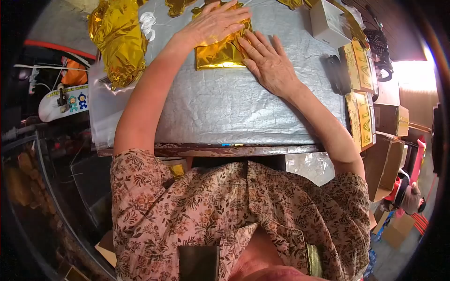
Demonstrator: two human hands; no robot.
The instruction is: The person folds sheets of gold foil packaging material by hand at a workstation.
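Note:
A shiny gold foil piece [218,57], which looks like a deflated foil balloon folded flat, lies at the far middle of the table. Across its upper part rests my left hand [216,23], palm down with fingers stretched out to the right. My right hand [269,63] lies flat at its right edge, fingers spread, the fingertips touching the foil. Neither hand grips anything. Part of the foil is hidden beneath my hands. To the left sits a crumpled heap of gold foil [123,44], with a small bundle of white string or ribbon [147,23] beside it.
A silver-grey sheet [225,107] covers the table. Along the right side are a white box [329,23], gold-printed boxes [360,117] and a dark coiled item [338,74]. Clear plastic bags [101,112] hang over the left edge. A skateboard [63,102] is farther left.

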